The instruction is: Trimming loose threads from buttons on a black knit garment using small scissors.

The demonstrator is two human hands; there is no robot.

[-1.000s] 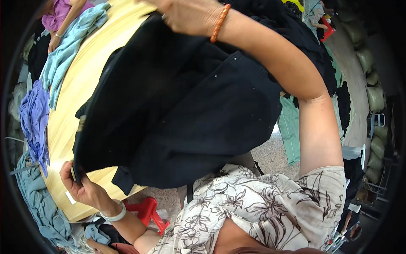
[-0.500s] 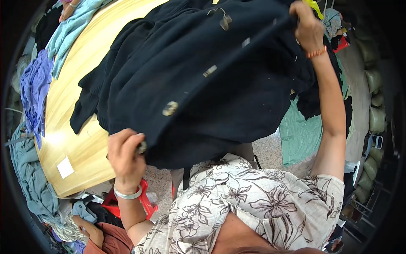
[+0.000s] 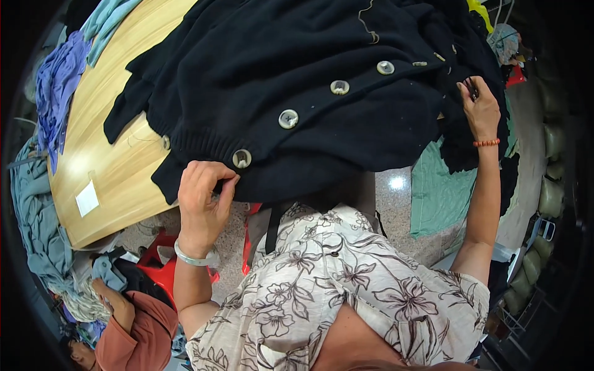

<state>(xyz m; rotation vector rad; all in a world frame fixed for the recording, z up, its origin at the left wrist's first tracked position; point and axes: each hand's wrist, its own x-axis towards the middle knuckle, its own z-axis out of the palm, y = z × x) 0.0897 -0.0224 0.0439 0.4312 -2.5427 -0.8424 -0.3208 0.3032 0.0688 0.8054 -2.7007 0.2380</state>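
A black knitted cardigan (image 3: 297,74) lies spread across the table, its button band running diagonally. Large pale buttons (image 3: 288,119) sit along that band. At the cardigan's lower left corner, just below a button, my left hand (image 3: 201,195) pinches the edge of the knit between thumb and fingers. My right hand (image 3: 482,111) is beyond the band's upper right end, over dark fabric, with its fingers closed around a small dark thing that I cannot make out. Loose pale thread (image 3: 369,21) lies on the cardigan near the top.
Under the cardigan is a wooden table (image 3: 117,173) with a white paper (image 3: 87,198) on it. Purple cloth (image 3: 59,86) and grey-blue garments (image 3: 37,210) hang at the left edge. Green cloth (image 3: 436,191) hangs at right. A red stool (image 3: 161,266) and another person (image 3: 139,328) are at lower left.
The cardigan has come down flat from being held up and stretched. My right hand has moved down and right, off the band; my left has moved slightly right and stays at the lower corner.
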